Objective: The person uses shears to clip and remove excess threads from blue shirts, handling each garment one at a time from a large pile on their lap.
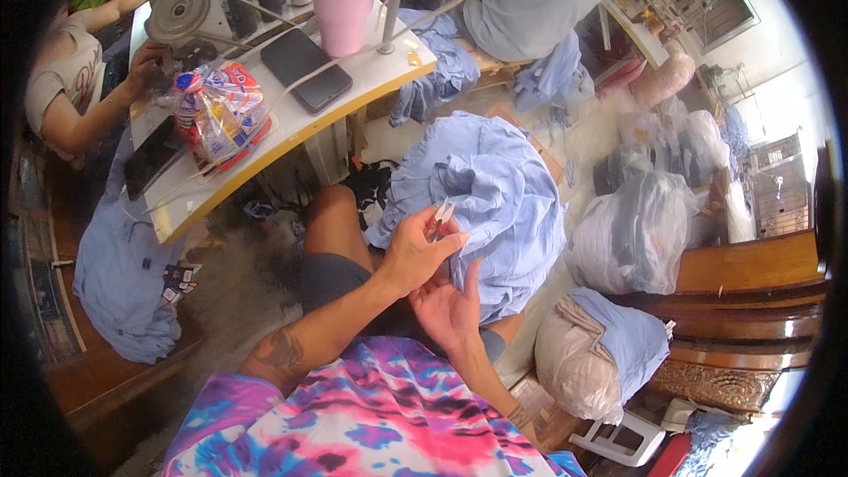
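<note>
Bench: pink tumbler.
Cloth: pale blue, rumpled.
Your left grip: closed around snips.
Right grip: can't tell, fingers hidden.

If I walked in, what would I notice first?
Probably the bright tie-dye shirt at the bottom. Next, the big pale-blue cloth heap in the middle, where the left hand holds small snips. Then the tall pink tumbler on the table near the top.

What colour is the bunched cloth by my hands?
The bunched cloth is light blue, showing best in the head view.
</note>
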`<state>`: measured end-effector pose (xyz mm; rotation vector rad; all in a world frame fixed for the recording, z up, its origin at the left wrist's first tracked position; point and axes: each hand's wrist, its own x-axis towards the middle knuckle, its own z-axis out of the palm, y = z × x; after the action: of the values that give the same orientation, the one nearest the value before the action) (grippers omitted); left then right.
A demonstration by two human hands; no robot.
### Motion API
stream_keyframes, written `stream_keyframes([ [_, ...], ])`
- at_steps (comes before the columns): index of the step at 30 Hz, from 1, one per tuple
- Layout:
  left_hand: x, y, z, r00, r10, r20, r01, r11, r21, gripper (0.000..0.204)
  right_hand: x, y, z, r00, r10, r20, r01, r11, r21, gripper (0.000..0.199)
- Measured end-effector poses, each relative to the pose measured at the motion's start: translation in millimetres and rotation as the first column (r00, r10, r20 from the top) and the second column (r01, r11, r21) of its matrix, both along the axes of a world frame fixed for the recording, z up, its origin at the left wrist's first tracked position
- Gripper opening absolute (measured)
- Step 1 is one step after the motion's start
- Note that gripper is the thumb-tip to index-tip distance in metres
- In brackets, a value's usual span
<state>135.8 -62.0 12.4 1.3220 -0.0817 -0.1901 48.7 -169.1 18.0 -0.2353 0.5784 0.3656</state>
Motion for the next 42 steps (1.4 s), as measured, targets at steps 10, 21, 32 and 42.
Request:
stream_keyframes([
  [10, -8.1, 32.1, 11.4, 0.974, 0.094, -0.207, -0.102, 0.994, -0.029, 0.027, 37.4, 1.8, -14.6, 0.999, -0.018, 0.042, 0.024, 0.99, -0.14, 0.04],
  [21, -82.6, 38.9, 8.5, 0.97, 0.005, -0.244, 0.041, 0.983, 0.181, 0.032, 29.2, 15.3, -16.6, 0.986, 0.119, -0.115, -0.15, 0.936, -0.319, 0.045],
  [32, -85.4, 32.6, -8.8, 0.983, 0.014, -0.184, 0.028, 0.974, 0.223, 0.035, 23.5, 12.4, -21.6, 0.977, 0.215, -0.01, -0.201, 0.899, -0.39, 0.048],
  [42, -83.8, 32.2, -11.7, 1.0, -0.016, 0.003, 0.014, 0.962, 0.274, 0.035, 22.7, 14.0, -22.3, 0.983, 0.178, -0.045, -0.18, 0.887, -0.426, 0.046],
])
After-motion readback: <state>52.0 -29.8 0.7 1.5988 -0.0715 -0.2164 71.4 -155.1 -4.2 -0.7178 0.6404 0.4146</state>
